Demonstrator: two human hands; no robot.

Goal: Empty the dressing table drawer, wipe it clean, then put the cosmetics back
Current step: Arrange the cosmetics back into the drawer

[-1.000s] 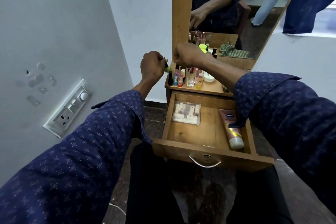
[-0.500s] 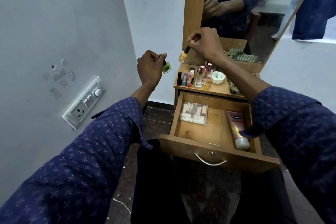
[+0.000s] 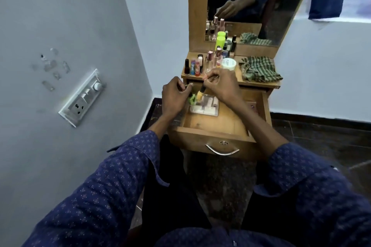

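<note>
Two small bottles going into the drawer.
Left hand grips green bottle, right hand pinches yellow bottle; either could tip onto the clear case.

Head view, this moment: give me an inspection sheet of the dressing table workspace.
Surface: open wooden drawer, floor partly bare.
Job's things: clear case in drawer; green bottle and yellow bottle held over it; more cosmetics and a white jar on the top shelf.
Clutter: striped cloth on shelf.
Hands: left hand grips green bottle; right hand pinches yellow bottle's cap.
Cables: nothing seen.
Surroundings: mirror, wall socket, dark floor.
</note>
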